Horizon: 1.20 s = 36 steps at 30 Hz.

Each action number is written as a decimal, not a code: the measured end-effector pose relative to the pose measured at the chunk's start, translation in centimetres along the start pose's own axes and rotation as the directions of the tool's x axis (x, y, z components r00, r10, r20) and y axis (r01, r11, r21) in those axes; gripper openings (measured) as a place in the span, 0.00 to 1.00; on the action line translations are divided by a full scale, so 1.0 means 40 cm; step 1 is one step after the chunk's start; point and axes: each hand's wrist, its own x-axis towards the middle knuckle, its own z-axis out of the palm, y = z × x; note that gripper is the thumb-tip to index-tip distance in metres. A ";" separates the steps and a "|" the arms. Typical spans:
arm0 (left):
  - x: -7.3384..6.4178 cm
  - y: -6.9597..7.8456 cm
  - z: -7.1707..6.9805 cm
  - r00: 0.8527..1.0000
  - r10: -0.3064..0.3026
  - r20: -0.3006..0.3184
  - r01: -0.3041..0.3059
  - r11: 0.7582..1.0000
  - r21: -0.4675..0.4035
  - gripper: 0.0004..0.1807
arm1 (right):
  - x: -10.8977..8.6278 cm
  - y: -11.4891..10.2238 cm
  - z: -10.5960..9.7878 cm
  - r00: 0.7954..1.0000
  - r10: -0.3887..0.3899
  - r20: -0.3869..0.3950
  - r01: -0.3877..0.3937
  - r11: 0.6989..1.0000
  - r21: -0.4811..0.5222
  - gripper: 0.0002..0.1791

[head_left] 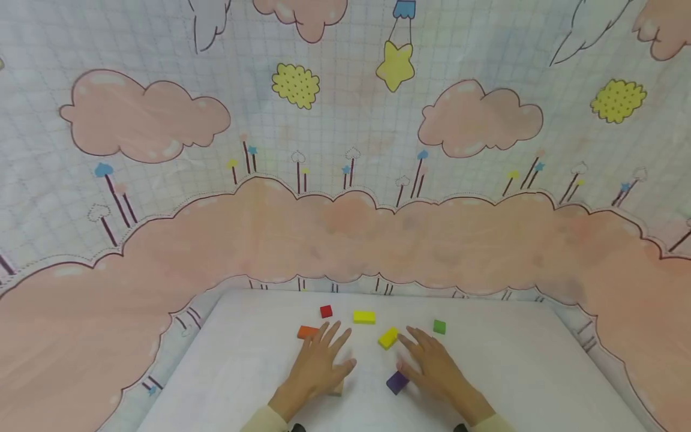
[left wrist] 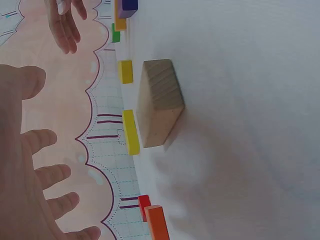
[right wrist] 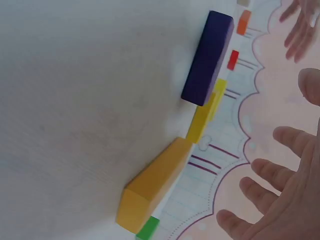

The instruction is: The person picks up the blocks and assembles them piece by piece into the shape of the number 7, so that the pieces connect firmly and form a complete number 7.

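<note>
Natural-wood block (left wrist: 157,107), 1: oblong, pale tan, grain lines on its end face. Purple block (right wrist: 207,60), 1: oblong, very dark. Amber block (right wrist: 152,182), 1: oblong, orange-yellow, lying at a slant.

Left hand (head_left: 315,367), 1: raised over the white table (head_left: 227,360), fingers spread and thumb held out, gripping nothing, touching no block. Right hand (head_left: 436,367), 1: raised likewise, fingers apart and lightly bent, gripping nothing.

Placement, near to far. Natural-wood block: below the left hand, partly covered by it in the head view. Purple block: below the right hand's thumb, to the left, apart from it. Amber block: right of the purple block, seen in the right wrist view. Near yellow block (head_left: 388,338), 1: slanted, just left of the right hand's fingertips. Orange block (head_left: 306,332), 1: at the left hand's far side. Green block (head_left: 439,327), 1: right of the right hand's fingertips. Far yellow block (head_left: 364,317), 1: between the hands, farther off. Red block (head_left: 326,311), 1: left of it. Cloud-patterned backdrop (head_left: 378,240), beyond the table.
</note>
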 end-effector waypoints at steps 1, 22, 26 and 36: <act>-0.003 -0.001 0.002 1.000 -0.005 0.008 0.005 1.000 -0.006 0.37 | -0.003 0.000 0.002 1.000 0.007 0.007 -0.007 1.000 0.006 0.34; -0.063 -0.011 0.041 0.995 -0.076 0.062 0.090 0.959 -0.268 0.38 | -0.047 -0.006 0.026 0.990 0.014 0.141 -0.052 0.962 0.269 0.33; -0.065 -0.012 0.043 0.988 -0.117 0.106 0.145 0.936 -0.322 0.39 | -0.044 -0.008 0.030 0.984 0.022 0.177 -0.078 0.946 0.314 0.34; -0.067 -0.016 0.052 0.961 -0.225 0.160 0.271 0.877 -0.396 0.41 | -0.030 -0.013 0.042 0.983 0.042 0.180 -0.111 0.913 0.393 0.33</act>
